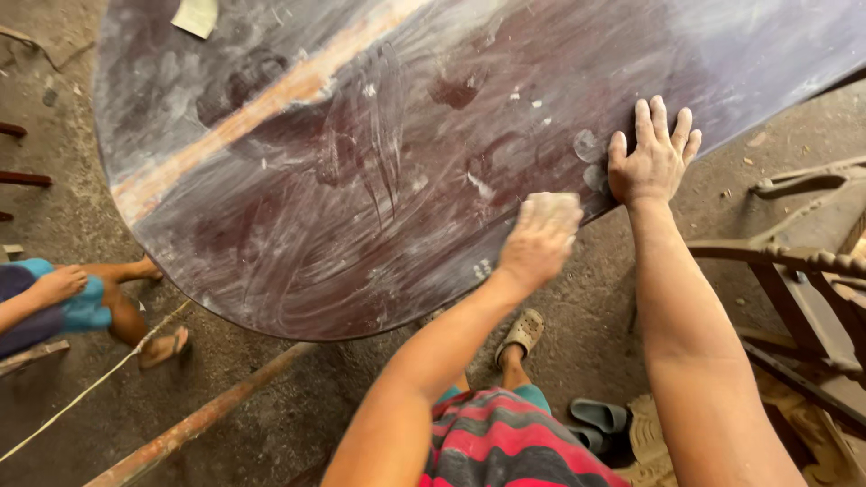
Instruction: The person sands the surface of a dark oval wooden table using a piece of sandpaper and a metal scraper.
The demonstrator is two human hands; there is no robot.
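Left hand (539, 239) closing around a pale sanding pad (552, 209), pressing it onto the dusty, dark-stained oval tabletop (361, 162). Right hand (651, 158) lying flat, fingers spread, near the rounded edge.

pale paper slip (196, 15), tabletop's far edge (117, 54)

A big rounded wooden tabletop (379, 153), dark purplish-brown and streaked with pale dust, lies tilted under both hands; a small pale sanding pad (552, 209) sits beneath the left fingers.

Right hand (652, 160) flat, left hand (539, 240) seemingly clenched
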